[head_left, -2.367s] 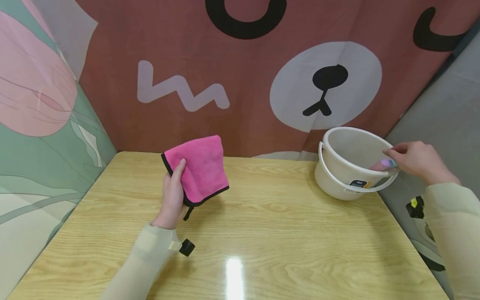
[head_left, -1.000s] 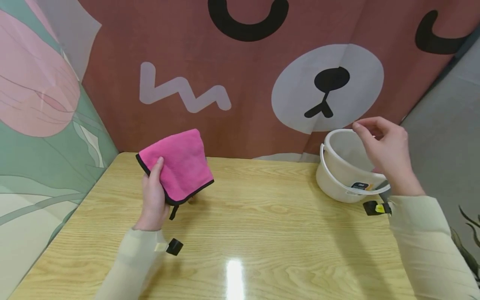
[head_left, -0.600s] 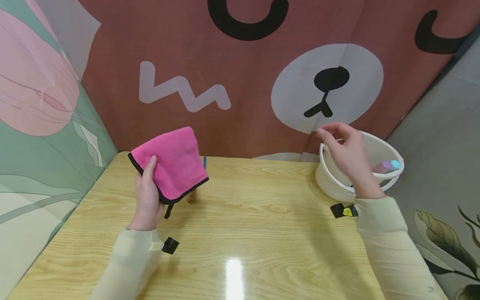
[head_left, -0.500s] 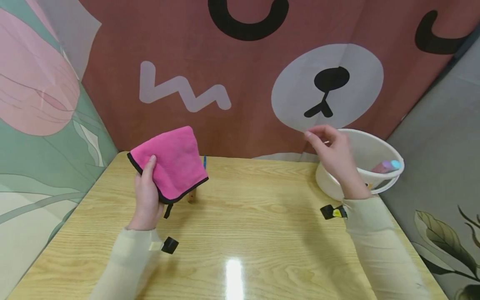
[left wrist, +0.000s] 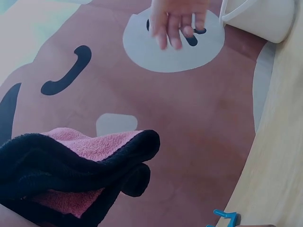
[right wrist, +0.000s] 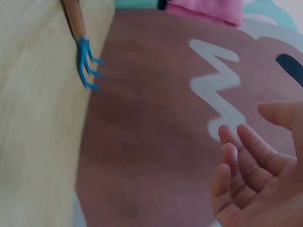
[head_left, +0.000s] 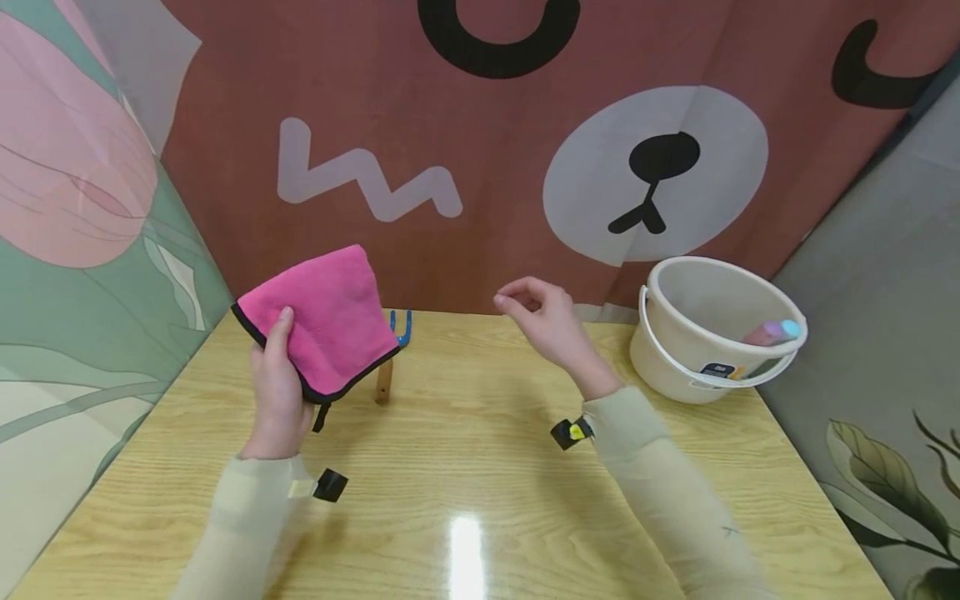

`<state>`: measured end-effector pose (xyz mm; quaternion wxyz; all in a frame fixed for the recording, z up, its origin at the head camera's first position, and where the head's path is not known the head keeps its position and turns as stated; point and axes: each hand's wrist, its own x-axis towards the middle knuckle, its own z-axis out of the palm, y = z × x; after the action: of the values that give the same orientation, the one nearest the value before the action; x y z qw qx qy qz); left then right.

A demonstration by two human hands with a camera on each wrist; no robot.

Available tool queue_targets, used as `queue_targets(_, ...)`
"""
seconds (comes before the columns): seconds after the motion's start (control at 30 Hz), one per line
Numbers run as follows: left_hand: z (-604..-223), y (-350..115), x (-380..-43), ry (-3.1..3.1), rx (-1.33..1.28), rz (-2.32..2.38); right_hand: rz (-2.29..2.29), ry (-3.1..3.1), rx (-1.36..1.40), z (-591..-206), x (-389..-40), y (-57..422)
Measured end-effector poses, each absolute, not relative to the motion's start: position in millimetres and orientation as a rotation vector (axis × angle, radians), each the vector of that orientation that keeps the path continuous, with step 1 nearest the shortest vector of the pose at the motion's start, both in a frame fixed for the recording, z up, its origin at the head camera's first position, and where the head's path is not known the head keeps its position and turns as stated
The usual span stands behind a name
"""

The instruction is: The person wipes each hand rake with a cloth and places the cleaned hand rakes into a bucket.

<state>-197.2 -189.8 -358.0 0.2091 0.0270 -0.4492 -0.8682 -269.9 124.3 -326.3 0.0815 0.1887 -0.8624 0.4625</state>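
A pink cloth (head_left: pixel 322 321) with black edging and a small black loop is held up in my left hand (head_left: pixel 273 400), thumb on its face. Folded layers of the cloth (left wrist: pixel 94 146) show in the left wrist view. My right hand (head_left: pixel 551 329) hovers over the table with loosely bent fingers and holds nothing; its bare palm faces the right wrist camera. Behind the cloth lies a small hand rake with blue tines (head_left: pixel 401 333) and a wooden handle (head_left: pixel 384 383), partly covered in the head view. The right wrist view shows the rake (right wrist: pixel 84 56) more fully.
A white bucket (head_left: pixel 660 367) with its handle lowered stands at the table's back right. Inside, near its rim, is a pink-purple thing with a light blue end (head_left: pixel 772 333). The wooden table (head_left: pixel 465 467) meets a brown printed curtain (head_left: pixel 495 250) at the back.
My right hand has left the pink-purple thing in the bucket and moved left over the table. The left hand and cloth have shifted left, uncovering part of the rake.
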Motion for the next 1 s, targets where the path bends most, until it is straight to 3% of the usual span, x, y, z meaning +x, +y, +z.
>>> queue_targets(0.5,-353,-199,-198,-1.115,0.076,-2.377,1.355,-2.837,0.47,-385,-297,28)
queue_targets(1.0,-356,-198,-194,-1.203,0.095,-2.372,1.263,-3.04,0.249,-433,-270,-43)
